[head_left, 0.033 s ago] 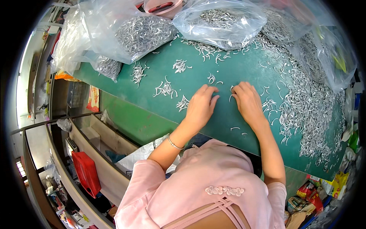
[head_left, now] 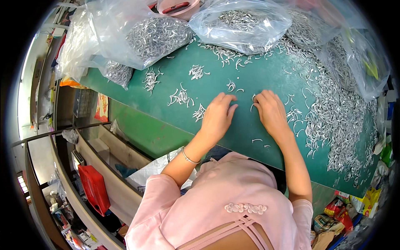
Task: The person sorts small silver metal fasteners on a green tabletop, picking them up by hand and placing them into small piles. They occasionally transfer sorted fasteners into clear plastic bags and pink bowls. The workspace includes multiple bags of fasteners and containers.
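Small curved silver metal pieces lie on the green table, singly and in heaps. My left hand is over the middle of it, thumb and forefinger apart, with no piece visible between them. It is nearest to a little pile of these pieces at its left. Facing it, my right hand has its fingers bent together, and a curved metal piece shows at the fingertips. Beyond the hands lies a small cluster of pieces. Closer to my body are two loose pieces.
A large spread of metal pieces covers the right side. Clear plastic bags of pieces stand along the far edge, with a pink bowl behind. More small piles lie to the left. A red basket is beside the table at lower left.
My left hand has shifted very slightly to the left. My right hand and the metal pieces look unchanged.
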A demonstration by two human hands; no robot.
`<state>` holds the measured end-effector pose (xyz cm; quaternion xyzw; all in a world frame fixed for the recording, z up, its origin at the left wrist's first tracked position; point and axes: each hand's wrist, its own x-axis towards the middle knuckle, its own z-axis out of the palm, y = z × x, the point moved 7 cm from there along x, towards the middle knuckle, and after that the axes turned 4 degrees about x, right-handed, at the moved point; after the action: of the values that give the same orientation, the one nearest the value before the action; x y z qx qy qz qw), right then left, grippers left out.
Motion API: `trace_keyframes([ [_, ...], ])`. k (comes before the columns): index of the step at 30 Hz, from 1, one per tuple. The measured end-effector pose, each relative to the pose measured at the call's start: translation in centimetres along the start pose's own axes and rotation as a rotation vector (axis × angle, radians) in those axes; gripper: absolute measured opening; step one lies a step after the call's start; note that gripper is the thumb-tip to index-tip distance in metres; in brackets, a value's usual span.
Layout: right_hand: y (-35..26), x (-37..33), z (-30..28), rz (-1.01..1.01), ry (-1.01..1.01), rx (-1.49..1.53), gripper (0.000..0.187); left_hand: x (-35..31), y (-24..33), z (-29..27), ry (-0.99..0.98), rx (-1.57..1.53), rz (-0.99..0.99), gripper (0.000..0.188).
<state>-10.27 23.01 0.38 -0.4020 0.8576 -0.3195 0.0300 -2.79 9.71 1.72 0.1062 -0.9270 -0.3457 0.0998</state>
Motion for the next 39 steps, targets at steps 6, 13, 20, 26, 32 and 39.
trace_keyframes([
  [6,-2.2,0.0,1.7,0.027,-0.119,0.370,0.009,-1.4,-0.8,-0.8,0.032,0.025,-0.012,0.019],
  [13,-0.8,0.7,-0.5,0.025,-0.024,0.254,0.016,-2.4,0.9,1.2,0.015,0.063,0.036,0.018],
  [20,1.1,0.4,-0.2,0.222,-0.116,0.440,0.012,-3.2,0.5,0.3,-0.020,0.149,0.048,0.015],
  [26,-0.5,-1.0,0.7,0.074,-0.092,0.063,0.012,-2.1,1.8,1.2,0.007,0.068,0.067,0.015],
  [32,-2.4,-0.2,2.6,0.148,-0.158,0.531,0.016,-2.8,-0.3,-0.5,0.050,0.102,-0.051,0.019],
  [39,0.7,1.0,0.6,0.084,0.007,0.126,0.022,-2.9,1.2,2.2,-0.064,0.098,0.151,0.022],
])
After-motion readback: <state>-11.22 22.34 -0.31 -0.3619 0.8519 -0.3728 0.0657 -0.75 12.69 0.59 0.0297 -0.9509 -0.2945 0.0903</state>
